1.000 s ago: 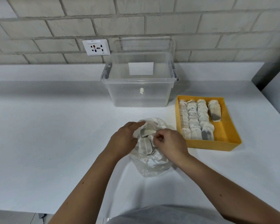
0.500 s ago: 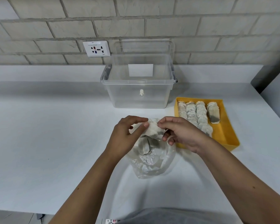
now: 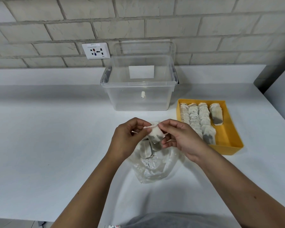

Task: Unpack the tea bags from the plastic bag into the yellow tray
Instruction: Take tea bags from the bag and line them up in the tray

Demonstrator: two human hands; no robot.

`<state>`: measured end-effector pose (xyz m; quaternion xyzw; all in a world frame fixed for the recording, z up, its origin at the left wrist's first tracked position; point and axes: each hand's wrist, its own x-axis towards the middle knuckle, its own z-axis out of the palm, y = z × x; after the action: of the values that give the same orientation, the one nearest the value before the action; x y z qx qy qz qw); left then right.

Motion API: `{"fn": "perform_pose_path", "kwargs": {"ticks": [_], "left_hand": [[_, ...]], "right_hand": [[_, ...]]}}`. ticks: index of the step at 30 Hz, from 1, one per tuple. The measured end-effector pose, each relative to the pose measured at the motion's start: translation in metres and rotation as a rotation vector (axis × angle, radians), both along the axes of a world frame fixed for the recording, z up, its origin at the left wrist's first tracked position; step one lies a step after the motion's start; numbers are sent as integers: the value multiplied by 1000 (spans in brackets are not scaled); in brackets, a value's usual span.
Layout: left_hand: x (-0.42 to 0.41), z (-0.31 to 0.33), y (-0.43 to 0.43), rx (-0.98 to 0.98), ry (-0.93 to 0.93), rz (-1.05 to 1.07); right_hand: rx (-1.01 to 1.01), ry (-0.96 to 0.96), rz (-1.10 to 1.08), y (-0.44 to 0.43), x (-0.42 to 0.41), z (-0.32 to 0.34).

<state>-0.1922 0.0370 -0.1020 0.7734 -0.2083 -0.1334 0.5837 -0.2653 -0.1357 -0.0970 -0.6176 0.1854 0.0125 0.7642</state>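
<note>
A clear plastic bag (image 3: 155,168) lies crumpled on the white table, with a few tea bags (image 3: 146,149) still inside near its mouth. Just above the bag, one tea bag (image 3: 156,134) hangs between my hands. My left hand (image 3: 127,140) pinches its top left corner, and my right hand (image 3: 179,139) pinches its top right corner. The yellow tray (image 3: 227,135) sits to the right, holding several rows of tea bags (image 3: 196,119) along its left and middle; its right strip is bare.
A clear, open storage box (image 3: 138,89) stands behind the bag against the brick wall. A wall socket (image 3: 96,51) sits left of it. The table's right edge runs close beside the tray.
Both hands have lifted one tea bag out of the plastic bag and now hold it by its top edge above the bag. My right hand has turned palm-inward.
</note>
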Motion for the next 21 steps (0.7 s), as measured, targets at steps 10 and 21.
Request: {"fn": "perform_pose_path", "kwargs": {"ticks": [10,21], "left_hand": [[-1,7,-6,-87,45,-43],[-9,1,-4,-174,136,-80]], "right_hand": [[371,91,18,10,2,-5],[328,143,-24,7,5,-6]]}}
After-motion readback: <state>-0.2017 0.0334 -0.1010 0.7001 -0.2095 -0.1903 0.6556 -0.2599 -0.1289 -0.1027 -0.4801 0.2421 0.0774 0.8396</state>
